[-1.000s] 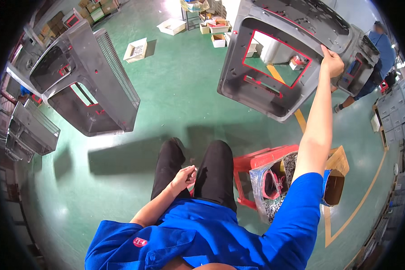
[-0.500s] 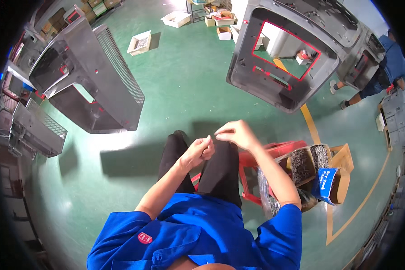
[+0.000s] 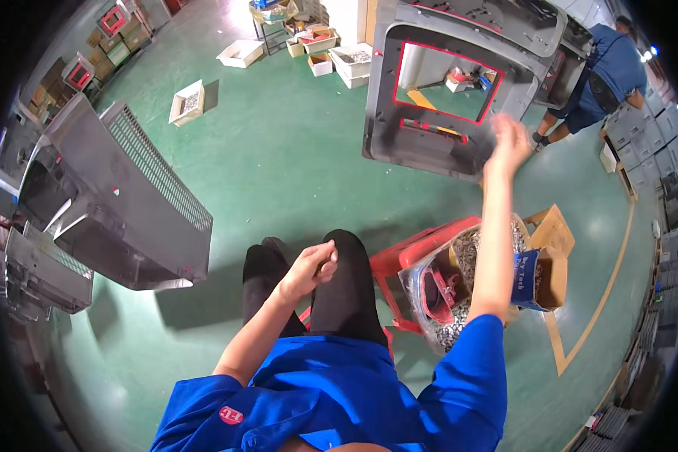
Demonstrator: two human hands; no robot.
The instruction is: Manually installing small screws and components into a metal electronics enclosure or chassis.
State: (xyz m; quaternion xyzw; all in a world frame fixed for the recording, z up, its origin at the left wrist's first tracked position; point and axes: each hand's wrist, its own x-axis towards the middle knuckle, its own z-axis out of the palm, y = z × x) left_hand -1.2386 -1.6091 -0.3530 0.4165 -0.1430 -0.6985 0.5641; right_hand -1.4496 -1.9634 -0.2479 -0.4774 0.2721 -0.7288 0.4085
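Grey housing (image 3: 422, 156) near outstretched right hand (image 3: 508, 145), grip unclear; left hand (image 3: 309, 271) curled fist-like above thighs (image 3: 340, 305).

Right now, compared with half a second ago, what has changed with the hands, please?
The right hand has left its place beside the left hand and moved forward and right, to the grey housing with the red-edged window; blur hides whether they touch. The left hand stays low and curled; the red stool stays at the person's right.
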